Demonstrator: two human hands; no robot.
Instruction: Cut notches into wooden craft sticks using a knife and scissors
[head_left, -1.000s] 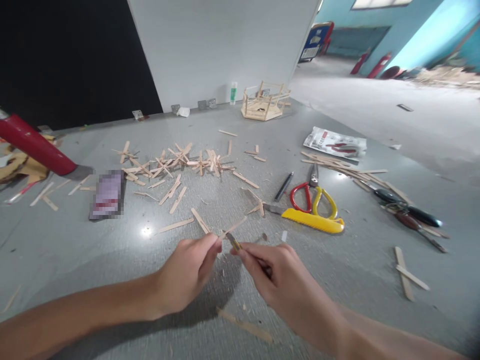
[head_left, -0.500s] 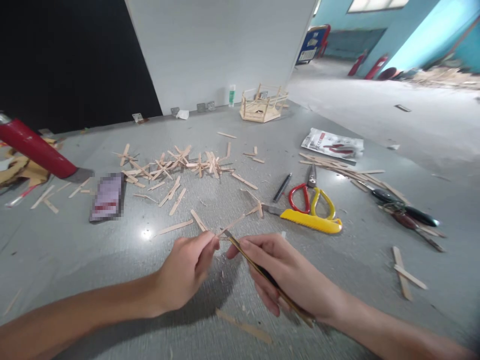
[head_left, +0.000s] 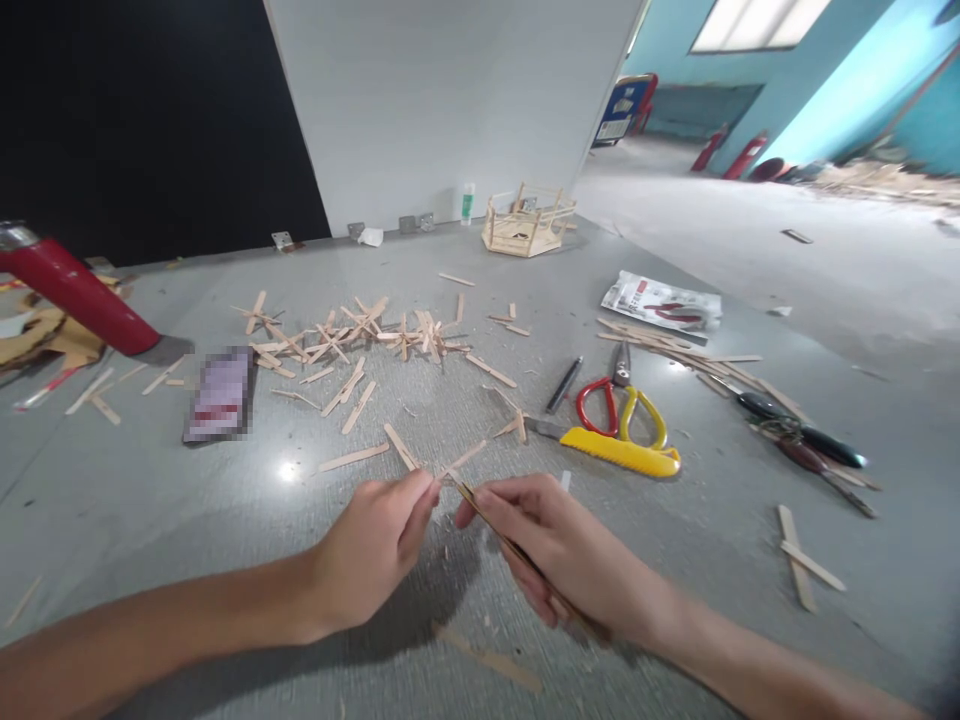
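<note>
My left hand (head_left: 379, 545) is closed, thumb against fingers, pinching a thin wooden craft stick (head_left: 466, 459). The stick's free end points up and to the right; its other end is hidden in my fingers. Wrapped in my right hand (head_left: 551, 545) is a slim craft knife (head_left: 517, 550) with a dark and gold handle. Its blade tip meets the stick close to my left fingertips. Just beyond lie loose craft sticks (head_left: 401, 446) and a yellow snap-off utility knife (head_left: 619, 452). Red-and-yellow-handled pliers (head_left: 621, 395) rest behind that knife, beside a black pen-like tool (head_left: 565, 384).
A pile of craft sticks (head_left: 360, 330) spreads across the grey table. At the back stand a small stick-built frame (head_left: 525, 235) and a glue stick (head_left: 467, 204). A red cylinder (head_left: 90, 300) and a blurred packet (head_left: 219, 393) are left; screwdrivers (head_left: 799, 430) lie right.
The view has tilted up slightly, so the table things appear a little lower. The knife has turned slightly in my right hand, its tip still by my left fingers. Both holds are unchanged.
</note>
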